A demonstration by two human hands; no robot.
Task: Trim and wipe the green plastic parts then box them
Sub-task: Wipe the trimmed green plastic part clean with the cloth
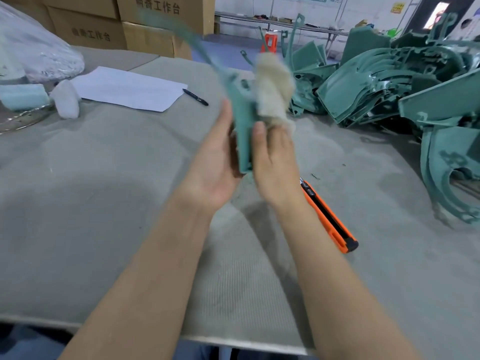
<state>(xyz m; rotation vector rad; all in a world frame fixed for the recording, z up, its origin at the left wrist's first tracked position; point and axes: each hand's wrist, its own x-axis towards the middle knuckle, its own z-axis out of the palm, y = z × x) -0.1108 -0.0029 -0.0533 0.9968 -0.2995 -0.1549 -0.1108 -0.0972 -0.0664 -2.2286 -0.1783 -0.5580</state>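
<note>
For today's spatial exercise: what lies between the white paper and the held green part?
A black pen, at the paper's right corner, in the head view.

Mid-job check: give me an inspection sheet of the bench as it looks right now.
Surface: grey ribbed table, dusty.
Job's things: green part held upright, blurred; cloth against it; pile of green parts at right; orange knife lying beside the right forearm.
Clutter: paper sheet, pen, white wad at left.
Hands: left hand grips the part's lower end; right hand holds the cloth, thumb on the part.
Cables: nothing seen.
Surroundings: cardboard boxes and plastic bag at rear left.
</note>
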